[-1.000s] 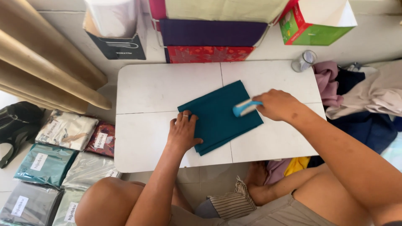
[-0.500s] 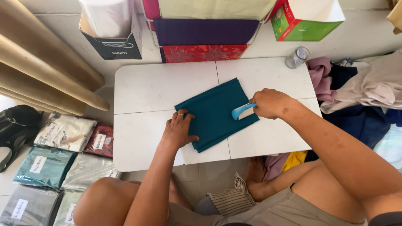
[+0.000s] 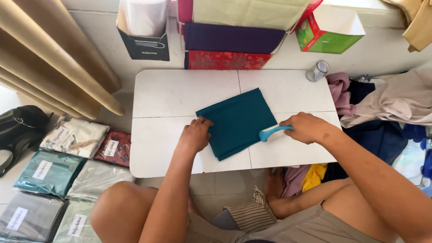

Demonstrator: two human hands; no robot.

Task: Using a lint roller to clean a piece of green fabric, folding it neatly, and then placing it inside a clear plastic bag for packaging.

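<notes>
Low white folding table (image 3: 171,96) on pale tiled floor. Lying flat near table centre: folded teal fabric square (image 3: 237,121). Left hand (image 3: 195,135) pressing fingers-down on its left edge; right hand (image 3: 306,128) closed around light-blue plastic brush (image 3: 273,132), head touching right edge. Stacked left on floor: clear-bagged fabrics with white rectangular labels (image 3: 54,175). Behind: green-and-red open carton (image 3: 330,33); black open box holding white roll (image 3: 144,29).

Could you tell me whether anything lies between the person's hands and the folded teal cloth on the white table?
Nothing visible does. The left hand already presses on the cloth at its left edge, and the right hand holds a light blue tool whose tip touches the cloth's right edge.
</notes>
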